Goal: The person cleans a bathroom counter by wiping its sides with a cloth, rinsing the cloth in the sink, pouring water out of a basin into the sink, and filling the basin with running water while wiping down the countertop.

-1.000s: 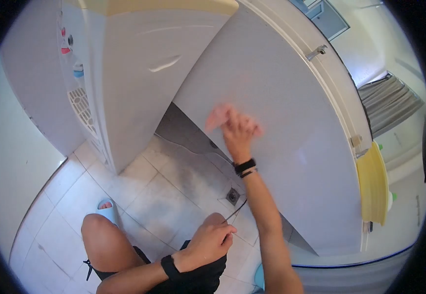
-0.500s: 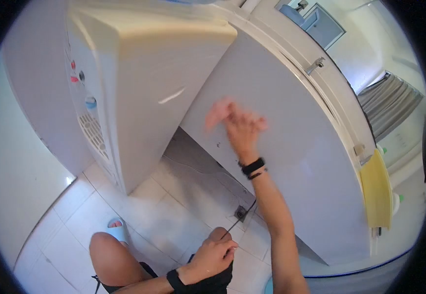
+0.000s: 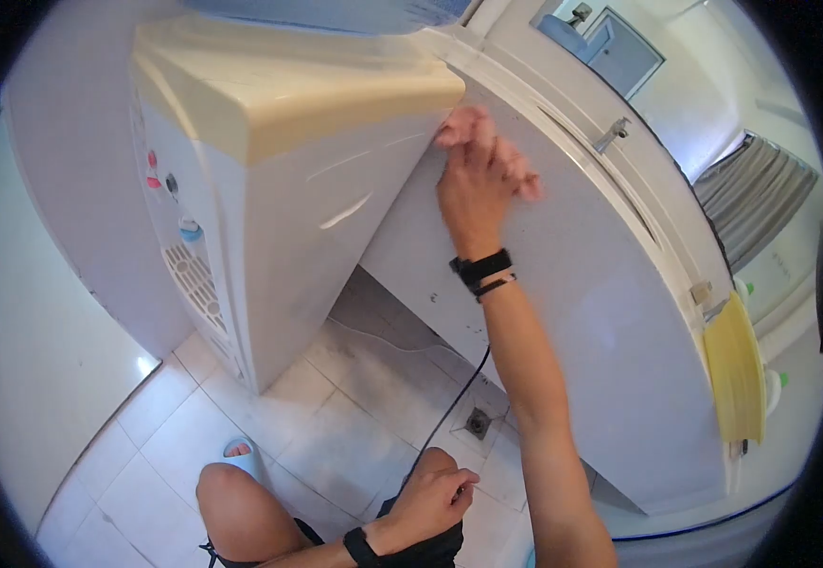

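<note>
My right hand (image 3: 476, 204), with a black band at the wrist, reaches up against the pale cabinet panel (image 3: 563, 312), close to the top corner of a water dispenser (image 3: 326, 227). Under its bent, blurred fingers shows a pink, soft-looking thing, most likely a cloth (image 3: 468, 121). My left hand (image 3: 433, 502), also with a black wristband, rests over my knee at the bottom, its fingers curled and nothing visible in them. A black cable (image 3: 451, 410) runs from below the panel and disappears behind that knee.
A floor drain (image 3: 477, 423) lies in the tiled floor (image 3: 345, 407). Along the counter above the panel are a faucet (image 3: 612, 134) and, at the right, a yellow board-like thing (image 3: 735, 369). A blue water bottle (image 3: 336, 14) sits on the dispenser.
My right hand has moved up along the panel, nearer the dispenser's top corner, with the pink cloth. My left hand stays at the knee. The view has shifted slightly.
</note>
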Available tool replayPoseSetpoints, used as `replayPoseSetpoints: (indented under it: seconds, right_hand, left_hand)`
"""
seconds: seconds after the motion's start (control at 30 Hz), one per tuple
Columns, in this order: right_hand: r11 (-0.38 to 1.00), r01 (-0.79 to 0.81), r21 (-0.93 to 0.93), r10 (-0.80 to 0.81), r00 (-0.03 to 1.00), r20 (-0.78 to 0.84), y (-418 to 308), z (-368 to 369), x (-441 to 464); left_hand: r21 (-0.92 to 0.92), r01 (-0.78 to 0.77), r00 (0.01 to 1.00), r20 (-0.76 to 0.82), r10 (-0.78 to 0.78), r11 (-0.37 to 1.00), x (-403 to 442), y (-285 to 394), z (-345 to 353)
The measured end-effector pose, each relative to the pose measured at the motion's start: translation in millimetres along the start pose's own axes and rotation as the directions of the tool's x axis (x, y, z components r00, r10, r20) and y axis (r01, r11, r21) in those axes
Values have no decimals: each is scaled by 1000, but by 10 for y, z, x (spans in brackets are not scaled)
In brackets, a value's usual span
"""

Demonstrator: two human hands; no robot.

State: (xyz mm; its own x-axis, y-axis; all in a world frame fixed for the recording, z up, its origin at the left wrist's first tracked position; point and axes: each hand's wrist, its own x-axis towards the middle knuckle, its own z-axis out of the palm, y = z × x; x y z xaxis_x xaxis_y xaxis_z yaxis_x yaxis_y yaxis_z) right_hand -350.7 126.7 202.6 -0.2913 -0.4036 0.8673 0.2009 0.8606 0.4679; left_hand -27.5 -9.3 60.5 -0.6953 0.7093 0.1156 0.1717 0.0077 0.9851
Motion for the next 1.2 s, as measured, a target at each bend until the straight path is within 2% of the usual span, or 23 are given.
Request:
replayPoseSetpoints:
  seconds: [0.1, 0.13, 0.2, 0.23, 0.3, 0.43, 0.5, 0.53, 0.6, 0.63, 0.7, 0.73, 0.8, 0.87, 0.93, 0.97, 1.03, 1.13, 1.2]
  right_hand:
    - [997, 65, 49, -69, 995, 66, -242, 121, -412]
    - [997, 60, 53, -63, 996, 67, -351, 235, -636]
    - [972, -31, 234, 17, 998, 61, -547, 444, -1034]
    - [971, -37, 236, 22, 998, 63, -613, 403, -1113]
    - [986, 94, 135, -112, 985, 131, -754, 305, -1310]
    - [981, 137, 134, -158, 974, 160, -951, 349, -1972]
    - [947, 178, 269, -246, 939, 242, -958, 264, -2276]
    - [948, 180, 263, -246, 939, 242, -944, 231, -2404]
    - [887, 389, 247, -460, 781, 422, -819, 170, -2508]
    - [892, 389, 229, -451, 782, 429, -711, 144, -2480]
    - [635, 767, 97, -717, 538, 443, -458, 92, -2296]
    - [630, 773, 81, -717, 538, 444, -310, 65, -2109]
    - [865, 501, -18, -449, 790, 418, 19, -4, -1537]
    - [936, 292, -199, -257, 949, 185, 298, -193, -681]
    - [982, 114, -147, -93, 985, 142, 551, -288, -79]
    - [982, 117, -146, -95, 984, 151, 551, -326, 123]
    - [998, -46, 32, 45, 999, 5, 502, -360, 332]
    - [1000, 31, 0, -31, 999, 32, 418, -240, 49]
    - [992, 85, -94, -80, 995, 63, 257, -166, -523]
  left_hand:
    - [36, 34, 999, 18, -34, 999, -6, -37, 32]
    - [11, 11, 1000, 11, -11, 1000, -9, -21, 19]
    - [-5, -10, 1000, 4, 10, 1000, -9, -38, 5]
    - [13, -22, 1000, 2, 22, 1000, -33, -69, 31]
    - [28, -23, 1000, -2, 23, 999, -78, -93, 43]
    - [49, -7, 1000, 18, 6, 999, -154, 11, -8]
    - [43, -29, 1000, 2, 29, 999, -168, 37, -35]
    - [45, -36, 999, 11, 36, 998, -174, 48, -47]
    - [46, -62, 998, 31, 60, 997, -163, 60, -29]
    - [41, -60, 998, 27, 59, 997, -167, 46, -9]
    - [39, -78, 997, 27, 77, 996, -157, 18, 6]
    - [0, -85, 996, 30, 85, 996, -139, 2, 20]
    - [-49, -107, 994, 20, 109, 993, -72, 4, 50]
    - [-37, -250, 965, -93, 246, 967, -18, 8, 64]
    - [-53, -222, 974, -65, 219, 974, 30, 33, 75]
    - [-62, -195, 980, -39, 193, 979, 48, 48, 78]
    - [-58, -162, 987, -24, 161, 985, 24, 85, 89]
    - [-30, -141, 990, -16, 140, 990, 42, 158, 90]
    - [-7, -149, 989, -1, 149, 989, -6, 151, 132]
